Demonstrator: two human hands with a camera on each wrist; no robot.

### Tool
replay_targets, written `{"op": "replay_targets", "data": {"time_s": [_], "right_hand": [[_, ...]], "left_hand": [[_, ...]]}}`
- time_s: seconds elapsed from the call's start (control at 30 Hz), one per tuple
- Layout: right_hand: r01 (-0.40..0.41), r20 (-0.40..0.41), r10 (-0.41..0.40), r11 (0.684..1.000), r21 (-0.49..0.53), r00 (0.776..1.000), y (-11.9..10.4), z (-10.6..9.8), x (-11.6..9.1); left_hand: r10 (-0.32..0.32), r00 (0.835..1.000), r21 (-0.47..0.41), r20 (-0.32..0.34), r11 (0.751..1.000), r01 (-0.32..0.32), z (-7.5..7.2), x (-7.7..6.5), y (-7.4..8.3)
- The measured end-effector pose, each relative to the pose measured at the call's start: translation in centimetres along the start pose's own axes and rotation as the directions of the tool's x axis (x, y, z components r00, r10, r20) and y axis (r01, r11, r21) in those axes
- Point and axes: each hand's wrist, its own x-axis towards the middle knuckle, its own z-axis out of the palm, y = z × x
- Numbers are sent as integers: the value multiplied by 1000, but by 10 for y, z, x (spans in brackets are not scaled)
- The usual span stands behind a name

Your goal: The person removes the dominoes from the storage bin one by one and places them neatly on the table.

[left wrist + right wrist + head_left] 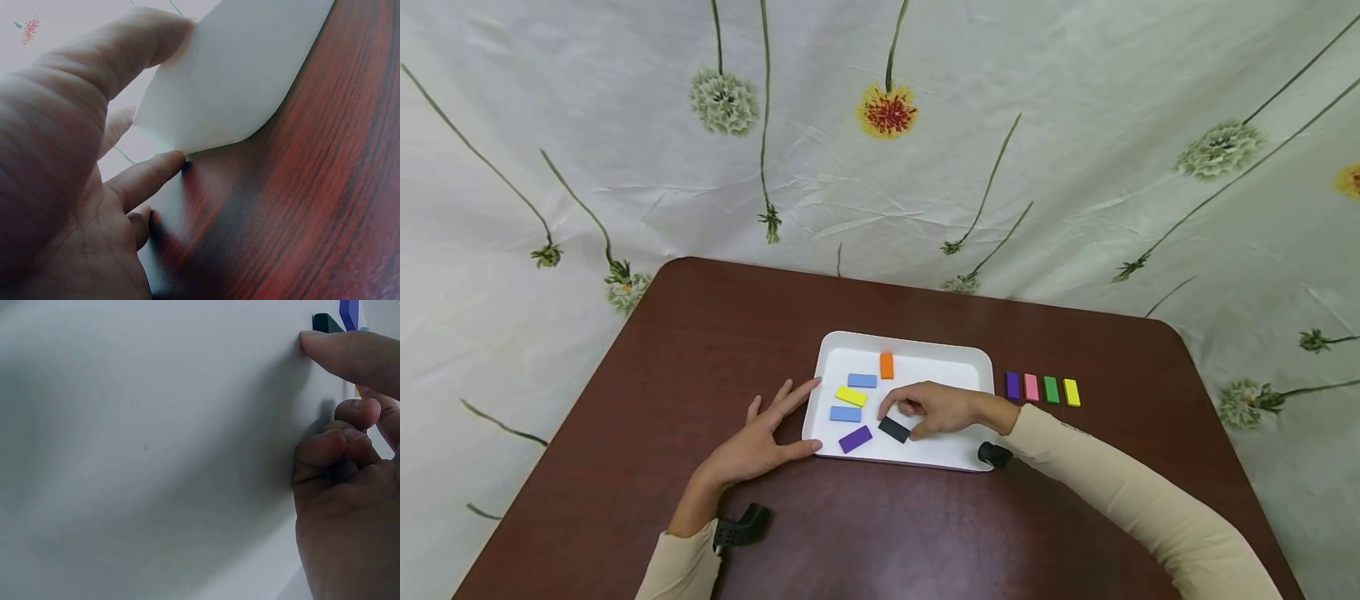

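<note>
A white tray [940, 354] lies on the table with colored blocks in it. My right hand [943, 408] reaches over the tray, its thumb and index finger at opposite ends of a black block [894, 429]. In the right wrist view the thumb [350, 353] is at one end of that block, and the other fingers are curled in. Left of it sits a purple block [855, 439]; farther up are two blue blocks [862, 381], a yellow block [851, 396] and an orange block [887, 365]. With fingers spread, my left hand [760, 442] touches the tray's left side, thumb at the near corner.
Right of the tray, a row on the brown table [880, 533] holds a purple block [1012, 386], a pink block [1032, 387], a green block [1051, 390] and a yellow block [1072, 392]. A flower-patterned cloth [820, 167] hangs behind the table.
</note>
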Motion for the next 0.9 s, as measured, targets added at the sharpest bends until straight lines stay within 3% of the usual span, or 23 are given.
{"op": "replay_targets", "data": {"time_s": [0.27, 0.5, 0.9], "right_hand": [[18, -12, -18, 1000, -23, 1000, -2, 0, -1], [28, -44, -28, 999, 15, 999, 2, -2, -6], [86, -182, -77, 995, 43, 980, 12, -30, -38]], "left_hand": [[8, 1000, -3, -3, 1000, -8, 0, 0, 1], [-3, 1000, 1, -3, 1000, 3, 0, 0, 1], [3, 1000, -2, -5, 1000, -3, -1, 0, 3]]}}
